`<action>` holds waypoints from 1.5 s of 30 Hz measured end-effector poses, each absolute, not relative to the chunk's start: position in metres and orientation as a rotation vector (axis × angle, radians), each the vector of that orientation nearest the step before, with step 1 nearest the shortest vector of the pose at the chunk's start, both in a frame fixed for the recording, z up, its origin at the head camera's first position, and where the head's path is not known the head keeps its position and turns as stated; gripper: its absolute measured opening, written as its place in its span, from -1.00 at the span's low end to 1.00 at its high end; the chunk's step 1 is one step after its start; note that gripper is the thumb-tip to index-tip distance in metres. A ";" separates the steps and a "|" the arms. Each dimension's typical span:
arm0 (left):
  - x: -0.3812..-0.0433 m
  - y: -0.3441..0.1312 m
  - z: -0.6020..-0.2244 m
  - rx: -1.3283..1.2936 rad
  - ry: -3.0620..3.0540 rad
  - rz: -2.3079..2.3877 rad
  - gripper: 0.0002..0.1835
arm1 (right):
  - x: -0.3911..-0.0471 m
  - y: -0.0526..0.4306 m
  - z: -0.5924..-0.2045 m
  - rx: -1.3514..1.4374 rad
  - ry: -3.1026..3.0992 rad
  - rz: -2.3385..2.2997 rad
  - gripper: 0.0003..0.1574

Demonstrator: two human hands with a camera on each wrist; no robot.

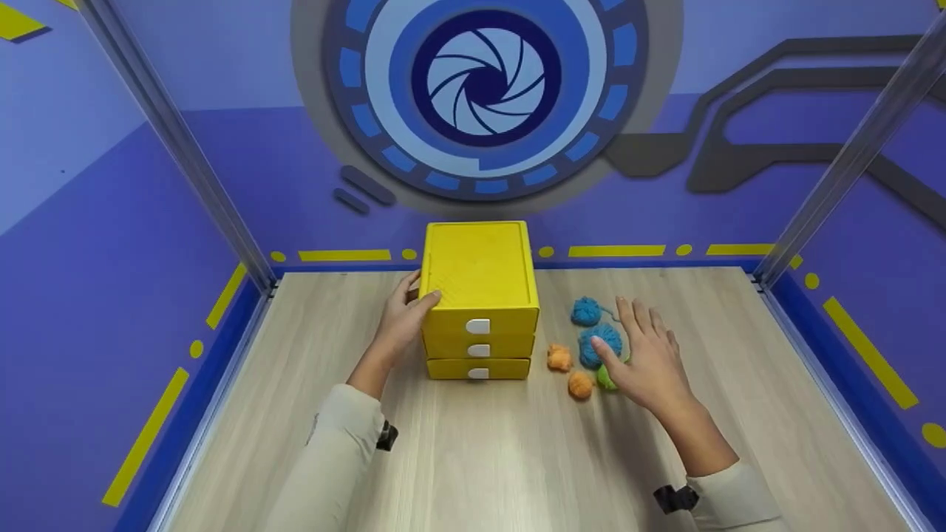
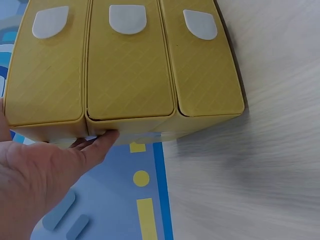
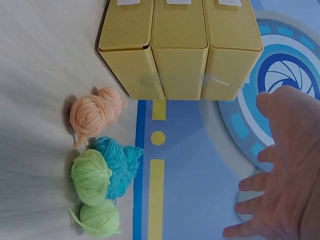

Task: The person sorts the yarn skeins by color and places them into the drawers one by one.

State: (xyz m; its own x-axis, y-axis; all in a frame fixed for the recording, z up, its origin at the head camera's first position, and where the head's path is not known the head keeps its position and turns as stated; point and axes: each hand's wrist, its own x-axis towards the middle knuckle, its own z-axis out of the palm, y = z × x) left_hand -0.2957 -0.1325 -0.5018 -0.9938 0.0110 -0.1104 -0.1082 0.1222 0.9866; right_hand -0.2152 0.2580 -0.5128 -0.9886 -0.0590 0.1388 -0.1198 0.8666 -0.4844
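Cabinet (image 1: 480, 270), yellow, stands upright on the surface (image 1: 473, 465), its three drawers (image 1: 510, 347) facing the person and all looking closed, each with a white tab (image 1: 478, 326). At the cabinet's left side, the left hand (image 1: 395, 325) lies against the wall, thumb up by the top edge; it seems to brace more than grasp, though some fingers are partly hidden. Right of the cabinet lie loose balls of yarn: two orange balls (image 1: 580, 385) nearest to it, then two blue balls (image 1: 587, 311) and two green balls (image 3: 90, 177). Farther to the cabinet's right, the right hand (image 1: 650, 366) hangs over the blue and green ones, fingers spread, holding nothing and touching none.

I judge the step in hand to be steadying the cabinet, with the other hand free. Taking a ball would call for lowering the right hand and curling it round one; drawing a drawer would call for a fingertip behind a tab while the left hand keeps the cabinet from sliding.
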 end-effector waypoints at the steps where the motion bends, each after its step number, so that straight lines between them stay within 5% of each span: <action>1: -0.296 -0.133 -0.501 -0.094 2.269 2.028 -0.22 | -0.215 0.257 -0.513 0.143 -2.909 0.785 0.11; 15: -0.299 -0.135 -0.500 -0.125 2.228 2.015 -0.22 | -0.210 0.220 -0.517 0.120 -2.746 1.245 -0.05; 27: -0.298 -0.134 -0.500 -0.121 2.228 2.022 -0.22 | -0.206 0.166 -0.529 0.010 -2.527 1.617 -0.43; 45: -0.296 -0.133 -0.497 -0.144 2.218 2.002 -0.20 | -0.218 0.109 -0.533 0.082 -2.417 1.741 -0.53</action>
State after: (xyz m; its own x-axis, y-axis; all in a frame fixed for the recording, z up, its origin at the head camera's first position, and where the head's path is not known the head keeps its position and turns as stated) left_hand -0.2965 -0.1332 -0.4968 -0.9841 0.0289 -0.1750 -0.1712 0.1048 0.9797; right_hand -0.2177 0.1094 -0.5325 -0.9854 0.0497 0.1629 -0.1388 0.3203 -0.9371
